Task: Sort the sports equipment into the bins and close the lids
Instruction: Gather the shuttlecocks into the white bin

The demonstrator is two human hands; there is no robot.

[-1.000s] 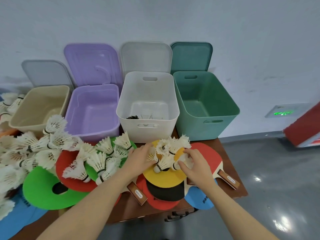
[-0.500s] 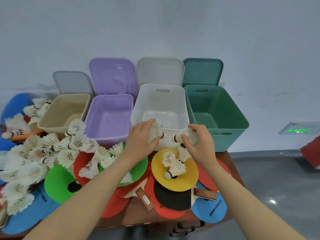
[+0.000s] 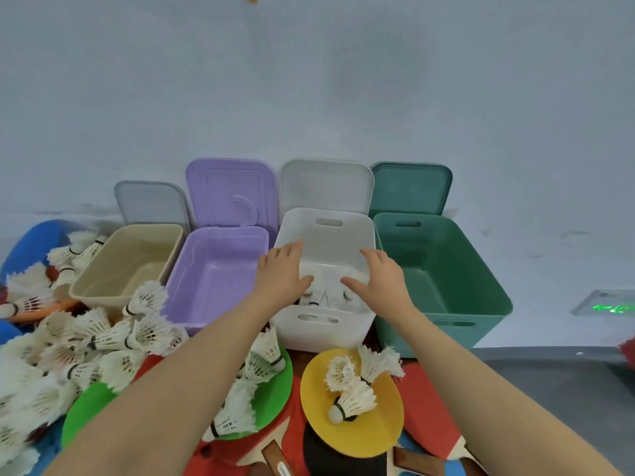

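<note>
Crowding the tabletop's left edge, loose shuttlecocks point every way. Both hands hover over the white bin at the back edge, left hand and right hand released, fingers spread; blurred shuttlecocks lie inside. One shuttlecock on the yellow disc points cork-down toward the front edge.

A pale wall filled the upper frame; a green-lit arrow sign glowed at right, above grey floor.
</note>
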